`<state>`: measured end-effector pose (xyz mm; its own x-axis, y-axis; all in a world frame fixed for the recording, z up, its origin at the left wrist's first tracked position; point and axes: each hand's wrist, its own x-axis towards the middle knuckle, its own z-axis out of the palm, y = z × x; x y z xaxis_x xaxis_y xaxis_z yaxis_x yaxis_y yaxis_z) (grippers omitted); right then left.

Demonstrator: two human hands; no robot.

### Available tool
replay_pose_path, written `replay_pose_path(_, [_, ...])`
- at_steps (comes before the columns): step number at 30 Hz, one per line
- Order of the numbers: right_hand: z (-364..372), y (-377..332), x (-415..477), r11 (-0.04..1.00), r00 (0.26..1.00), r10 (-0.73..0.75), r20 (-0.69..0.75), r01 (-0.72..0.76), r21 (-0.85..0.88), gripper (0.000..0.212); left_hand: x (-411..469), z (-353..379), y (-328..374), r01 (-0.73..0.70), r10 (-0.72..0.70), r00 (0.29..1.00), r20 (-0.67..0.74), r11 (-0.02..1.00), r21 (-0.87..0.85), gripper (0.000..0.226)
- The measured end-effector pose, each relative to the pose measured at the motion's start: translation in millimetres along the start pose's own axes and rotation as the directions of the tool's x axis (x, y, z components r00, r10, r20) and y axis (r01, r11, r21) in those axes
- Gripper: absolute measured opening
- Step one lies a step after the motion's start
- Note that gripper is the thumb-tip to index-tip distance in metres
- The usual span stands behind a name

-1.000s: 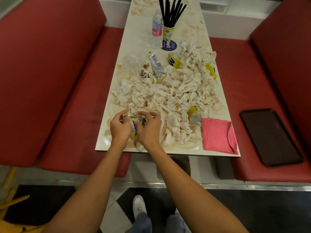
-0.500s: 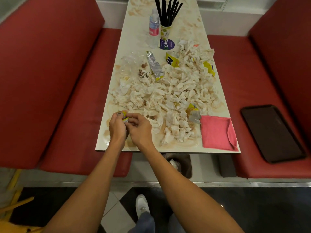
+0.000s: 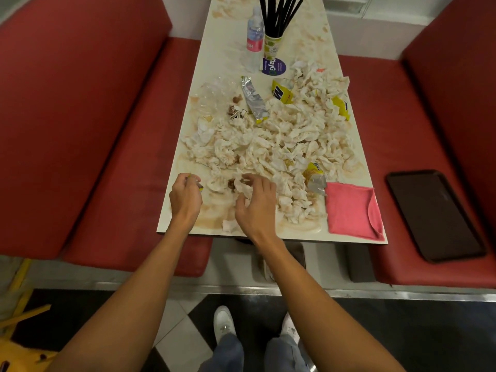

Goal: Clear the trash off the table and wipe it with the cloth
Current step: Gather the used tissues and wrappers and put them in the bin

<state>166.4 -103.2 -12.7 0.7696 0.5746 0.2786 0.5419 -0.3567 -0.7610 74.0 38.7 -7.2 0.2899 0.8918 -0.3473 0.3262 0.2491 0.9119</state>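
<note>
At the near edge of the stained table (image 3: 295,230) the hands are apart. The left hand (image 3: 185,198) pinches a small crumpled wrapper (image 3: 195,180). The right hand (image 3: 256,204) claws over a crumpled napkin (image 3: 241,187); whether it grips is unclear. The pink cloth (image 3: 349,208) lies at the near right corner. Beyond spreads the napkin pile (image 3: 281,140); farthest stand a bottle (image 3: 254,33) and a cup of straws (image 3: 272,45).

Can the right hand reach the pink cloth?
Probably yes. The pink cloth lies uncovered on the table at its near right corner, close to the right hand, with only crumpled napkins between.
</note>
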Motion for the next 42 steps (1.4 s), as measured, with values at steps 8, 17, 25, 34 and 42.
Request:
replay_pose_path(8, [21.4, 32.9, 5.8, 0.839, 0.870, -0.056, 0.489, 0.307, -0.450, 0.096, 0.4, -8.9, -4.8, 0.037, -0.037, 0.999, -0.002, 0.998, -0.057, 0.016])
replay_pose_path(17, [54.3, 28.1, 19.0, 0.770, 0.909, -0.194, 0.370, 0.375, -0.516, 0.038, 1.3, -18.2, -9.4, 0.039, -0.038, 0.999, 0.009, 0.994, -0.106, 0.014])
replay_pose_path(25, [53.6, 25.3, 31.8, 0.867, 0.924, -0.165, 0.346, 0.303, -0.396, 0.024, 2.8, -20.1, -7.0, 0.041, -0.040, 0.999, 0.024, 0.997, -0.068, 0.014])
replay_pose_path(34, [-2.1, -13.1, 69.5, 0.982, 0.971, 0.151, 0.187, -0.169, 0.086, 0.020, 2.8, -19.3, -2.7, 0.033, -0.031, 0.998, 0.051, 0.999, -0.035, 0.015])
replay_pose_path(42, [-27.1, -24.1, 76.7, 0.872, 0.934, 0.293, 0.205, -0.349, 0.343, 0.025, -10.4, -5.7, 3.4, 0.024, -0.021, 0.987, 0.161, 1.000, -0.019, 0.030])
